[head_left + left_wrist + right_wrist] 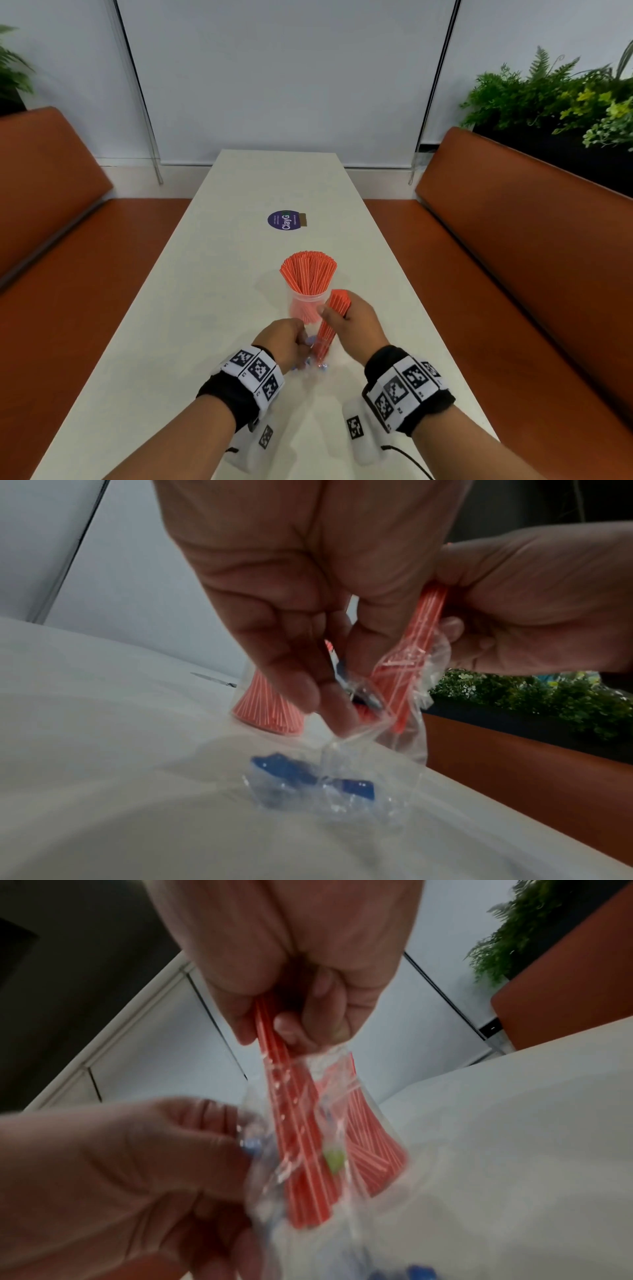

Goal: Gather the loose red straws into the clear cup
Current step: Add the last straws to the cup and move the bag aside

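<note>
A clear cup (306,308) stands mid-table, packed with red striped straws (309,274) that fan out above its rim. Just in front of it my right hand (346,320) grips a bundle of red straws (325,337) near its top; the bundle's lower part sits inside a clear plastic bag (404,723) with blue print. My left hand (286,339) pinches the bag's plastic beside the bundle. In the right wrist view the straw bundle (301,1150) runs down from my fingers (291,1026) into the bag (274,1177), with the cup's straws (373,1145) behind.
The long white table (239,274) carries a round purple sticker (283,220) beyond the cup. Orange benches (513,240) run along both sides, with green plants (555,96) behind the right one. A white wall closes the far end.
</note>
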Available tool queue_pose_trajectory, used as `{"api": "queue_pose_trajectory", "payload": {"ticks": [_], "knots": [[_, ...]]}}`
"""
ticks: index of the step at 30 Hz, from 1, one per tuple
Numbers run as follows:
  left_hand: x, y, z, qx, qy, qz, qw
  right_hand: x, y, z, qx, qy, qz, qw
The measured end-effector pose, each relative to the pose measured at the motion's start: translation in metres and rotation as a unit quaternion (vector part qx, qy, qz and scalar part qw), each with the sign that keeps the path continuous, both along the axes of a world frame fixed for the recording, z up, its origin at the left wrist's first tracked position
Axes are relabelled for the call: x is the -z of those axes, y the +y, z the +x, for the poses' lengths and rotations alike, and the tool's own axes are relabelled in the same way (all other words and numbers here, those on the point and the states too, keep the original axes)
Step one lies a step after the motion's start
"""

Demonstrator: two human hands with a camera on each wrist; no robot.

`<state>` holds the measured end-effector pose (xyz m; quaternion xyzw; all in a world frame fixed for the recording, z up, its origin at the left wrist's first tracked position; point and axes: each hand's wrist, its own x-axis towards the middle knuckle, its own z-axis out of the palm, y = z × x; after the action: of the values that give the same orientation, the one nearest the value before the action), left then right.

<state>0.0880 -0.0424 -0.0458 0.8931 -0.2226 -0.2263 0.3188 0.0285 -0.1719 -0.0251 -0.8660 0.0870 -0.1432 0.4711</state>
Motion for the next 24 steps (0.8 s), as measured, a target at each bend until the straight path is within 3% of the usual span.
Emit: {"api": "queue_pose_trajectory", "payload": {"ticks": [6, 13, 20, 22, 24], "knots": [[-0.008, -0.001, 0.014, -0.023, 0.117, -0.033, 0.992, -0.030, -0.021, 0.013, 0.032, -0.038, 0.055, 0.997], [-0.012, -0.002, 0.027, -0.040, 0.249, 0.002, 0.968, -0.062, -0.035, 0.031, 0.075, -0.087, 0.103, 0.988], [0.005, 0.006, 0.033, -0.062, 0.149, 0.111, 0.981, -0.057, -0.036, 0.057, 0.107, -0.083, 0.077, 0.988], [-0.001, 0.007, 0.037, -0.051, 0.056, 0.172, 0.982, -0.052, -0.034, 0.064, 0.108, -0.082, 0.066, 0.989], [-0.016, 0.009, 0.040, -0.072, -0.042, 0.120, 0.989, -0.049, -0.030, 0.071, 0.098, -0.090, 0.039, 0.990]]}}
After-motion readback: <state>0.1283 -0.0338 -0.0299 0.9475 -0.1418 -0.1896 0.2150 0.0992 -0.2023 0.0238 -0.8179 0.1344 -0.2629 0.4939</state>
